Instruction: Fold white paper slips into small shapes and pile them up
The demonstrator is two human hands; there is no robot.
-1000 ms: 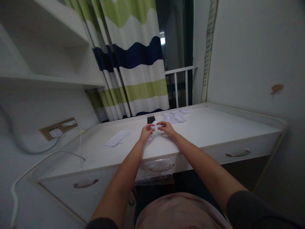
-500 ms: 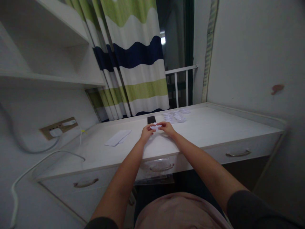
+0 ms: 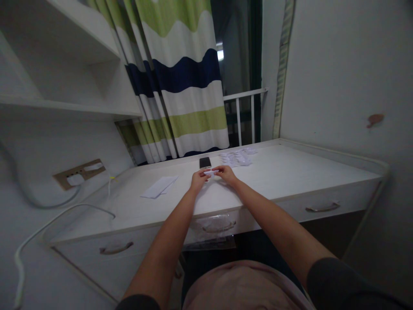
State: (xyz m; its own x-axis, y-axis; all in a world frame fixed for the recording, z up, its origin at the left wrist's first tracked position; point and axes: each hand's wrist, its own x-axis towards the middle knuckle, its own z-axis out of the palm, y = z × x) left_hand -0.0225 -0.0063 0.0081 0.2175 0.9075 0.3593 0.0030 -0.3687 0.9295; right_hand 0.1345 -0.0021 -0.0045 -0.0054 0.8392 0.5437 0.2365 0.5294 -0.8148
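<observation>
A small piece of white paper is pinched between my two hands, a little above the white desk. My left hand is closed on its left end with thumb and fingers. On its other end my right hand is closed in the same way. The fingers cover much of the paper, so its folds are hard to make out. Just beyond my hands a black phone lies flat. A cluster of small folded white papers lies behind my right hand. Flat white sheets rest to the left.
The desk has a raised rim at the back and right. A striped curtain hangs behind it. At left are a wall socket with plugs, a white cable and an overhead shelf. Drawer handles project in front.
The paper between my fingers now looks flatter and lower, with its upper point no longer showing. My hands have stayed almost in place.
</observation>
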